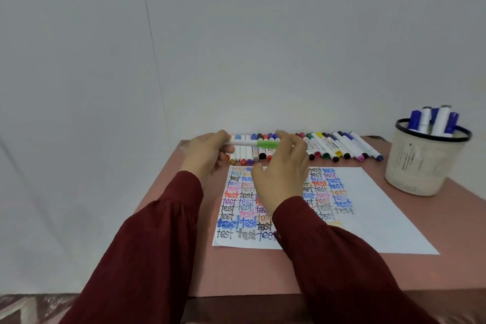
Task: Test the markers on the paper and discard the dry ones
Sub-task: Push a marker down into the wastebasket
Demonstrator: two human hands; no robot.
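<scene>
Your left hand [207, 155] grips the marker [246, 142] barrel; your right hand [284, 176] pinches its green cap [268, 143], above the far edge of the table [236, 271].

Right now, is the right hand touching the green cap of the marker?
Touching. The head view shows the right hand pinching the green cap, with no gap between them; the left hand grips the white barrel.
</scene>
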